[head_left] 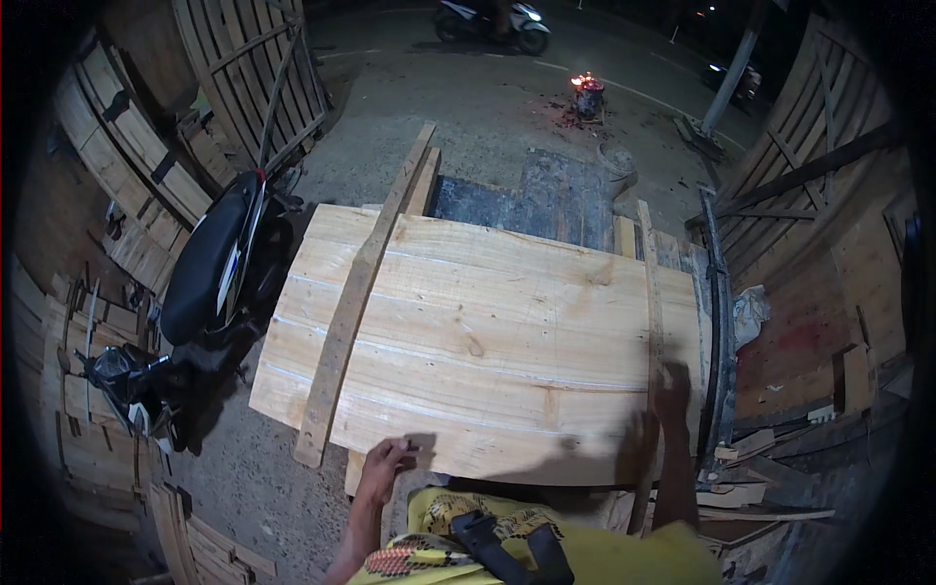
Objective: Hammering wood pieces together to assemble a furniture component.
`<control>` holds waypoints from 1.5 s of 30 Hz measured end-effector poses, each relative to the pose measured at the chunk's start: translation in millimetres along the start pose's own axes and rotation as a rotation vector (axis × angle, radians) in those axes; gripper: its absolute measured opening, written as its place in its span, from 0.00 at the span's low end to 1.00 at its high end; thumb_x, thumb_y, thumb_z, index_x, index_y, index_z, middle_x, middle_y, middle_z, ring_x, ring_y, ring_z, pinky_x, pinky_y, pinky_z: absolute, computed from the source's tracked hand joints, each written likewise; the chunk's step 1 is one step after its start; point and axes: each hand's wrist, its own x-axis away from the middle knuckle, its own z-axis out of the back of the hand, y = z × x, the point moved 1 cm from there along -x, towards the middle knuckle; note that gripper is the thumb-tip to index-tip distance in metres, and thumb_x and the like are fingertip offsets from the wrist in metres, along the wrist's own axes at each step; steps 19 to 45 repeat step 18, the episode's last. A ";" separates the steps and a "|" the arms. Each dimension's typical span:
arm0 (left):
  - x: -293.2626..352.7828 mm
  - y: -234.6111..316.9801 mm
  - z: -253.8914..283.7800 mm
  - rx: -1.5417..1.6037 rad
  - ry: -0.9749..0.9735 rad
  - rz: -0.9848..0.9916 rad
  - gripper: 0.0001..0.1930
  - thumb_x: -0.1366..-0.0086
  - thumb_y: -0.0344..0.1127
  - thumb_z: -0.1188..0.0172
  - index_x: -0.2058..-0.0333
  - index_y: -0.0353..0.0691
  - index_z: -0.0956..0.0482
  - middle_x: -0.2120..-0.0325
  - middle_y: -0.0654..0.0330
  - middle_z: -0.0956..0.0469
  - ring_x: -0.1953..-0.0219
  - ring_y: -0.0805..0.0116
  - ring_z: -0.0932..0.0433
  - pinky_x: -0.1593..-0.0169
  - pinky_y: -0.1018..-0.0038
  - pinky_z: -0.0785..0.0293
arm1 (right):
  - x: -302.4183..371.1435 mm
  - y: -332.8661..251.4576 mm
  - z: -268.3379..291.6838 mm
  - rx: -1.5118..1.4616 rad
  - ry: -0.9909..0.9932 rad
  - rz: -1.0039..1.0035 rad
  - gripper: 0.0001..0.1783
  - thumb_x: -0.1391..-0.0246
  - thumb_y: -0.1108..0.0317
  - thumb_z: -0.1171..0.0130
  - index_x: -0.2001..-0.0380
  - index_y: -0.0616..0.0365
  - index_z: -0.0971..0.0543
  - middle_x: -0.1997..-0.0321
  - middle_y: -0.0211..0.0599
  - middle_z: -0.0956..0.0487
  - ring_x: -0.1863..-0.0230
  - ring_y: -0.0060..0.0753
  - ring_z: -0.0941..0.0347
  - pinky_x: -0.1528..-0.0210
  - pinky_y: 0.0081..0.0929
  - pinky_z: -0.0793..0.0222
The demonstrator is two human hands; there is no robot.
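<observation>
A broad panel of pale wooden boards (507, 331) lies flat in front of me, its joints showing as light lines. One wooden batten (356, 292) crosses it at a slant on the left. On the right, a second batten (651, 263) runs from the far edge toward me. My left hand (388, 460) is at the panel's near left edge, fingers closed in a pinch around something small and dark that I cannot make out. Over the right batten is my right hand (671, 390), dark and blurred; its fingers and anything in them cannot be told.
Dark, stained boards (546, 200) lie under the panel's far side. A parked motorbike (210, 263) stands at left. Wood scraps (741, 487) lie at right, beside a dark metal bar (720, 331). Farther off, a fire burns in a container (588, 97); a motorbike (492, 21) is on the road.
</observation>
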 end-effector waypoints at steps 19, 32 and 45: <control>-40.9 -94.9 -7.0 0.714 0.500 0.254 0.37 0.32 0.58 0.41 0.32 0.51 0.43 0.32 0.52 0.43 0.34 0.48 0.39 0.37 0.40 0.38 | -281.5 -161.3 -292.0 -0.033 -0.581 0.176 0.31 0.37 0.48 0.43 0.41 0.61 0.28 0.40 0.55 0.28 0.39 0.58 0.32 0.35 0.55 0.41; -40.9 -94.9 -7.0 0.714 0.500 0.254 0.37 0.32 0.58 0.41 0.32 0.51 0.43 0.32 0.52 0.43 0.34 0.48 0.39 0.37 0.40 0.38 | -281.5 -161.3 -292.0 -0.033 -0.581 0.176 0.31 0.37 0.48 0.43 0.41 0.61 0.28 0.40 0.55 0.28 0.39 0.58 0.32 0.35 0.55 0.41; -40.9 -94.9 -7.0 0.714 0.500 0.254 0.37 0.32 0.58 0.41 0.32 0.51 0.43 0.32 0.52 0.43 0.34 0.48 0.39 0.37 0.40 0.38 | -281.5 -161.3 -292.0 -0.033 -0.581 0.176 0.31 0.37 0.48 0.43 0.41 0.61 0.28 0.40 0.55 0.28 0.39 0.58 0.32 0.35 0.55 0.41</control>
